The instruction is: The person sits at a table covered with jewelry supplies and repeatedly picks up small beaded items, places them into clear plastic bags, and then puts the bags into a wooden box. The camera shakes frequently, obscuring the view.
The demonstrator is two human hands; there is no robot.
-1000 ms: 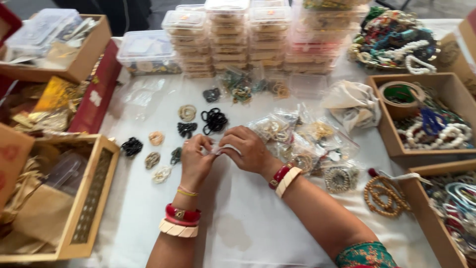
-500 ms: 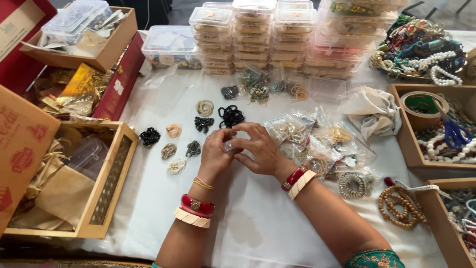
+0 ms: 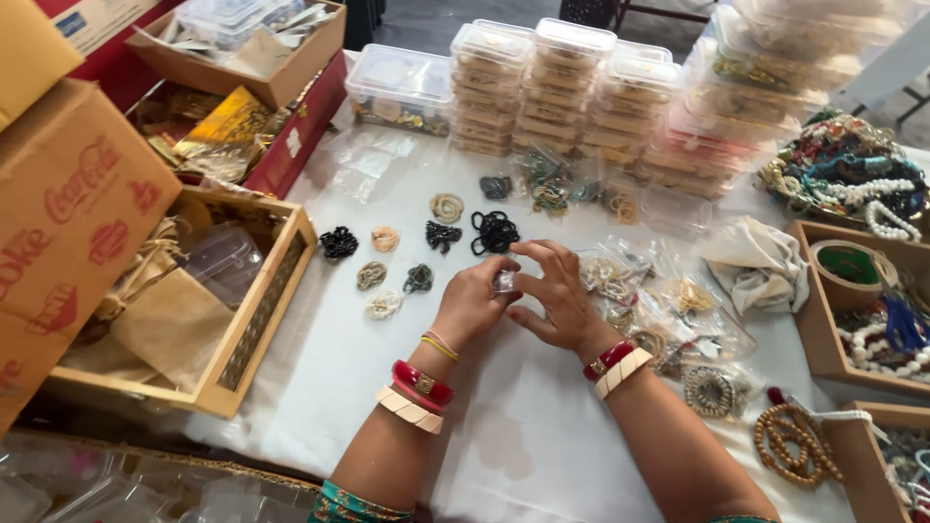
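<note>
— What are you holding there?

— I am pinching a small clear packet (image 3: 504,282) between both hands. My left hand (image 3: 472,308) is gripping its left edge with thumb and forefinger pressed together, and my right hand (image 3: 547,302) is nipping the other edge, its remaining fingers (image 3: 531,254) spreading loosely above.

— Where is it sitting?

— It is hanging just above the white surface (image 3: 542,455), a little below the black bead coil (image 3: 495,231), with the row of small bead coils (image 3: 386,276) lying to its left.

— What is worrying you?

— The film is looking thin and slippery. If I am tugging too hard, I think it may split or slip, and whatever is inside could be scattering among the bagged jewellery (image 3: 668,310) beside my right wrist. My bangles (image 3: 418,392) are also hovering near the cloth, so a careless sweep could be dragging those coils out of place.

— And the packet itself?

— It is looking tiny, transparent and crinkled, catching the light. What it is holding is too small for me to tell.
</note>
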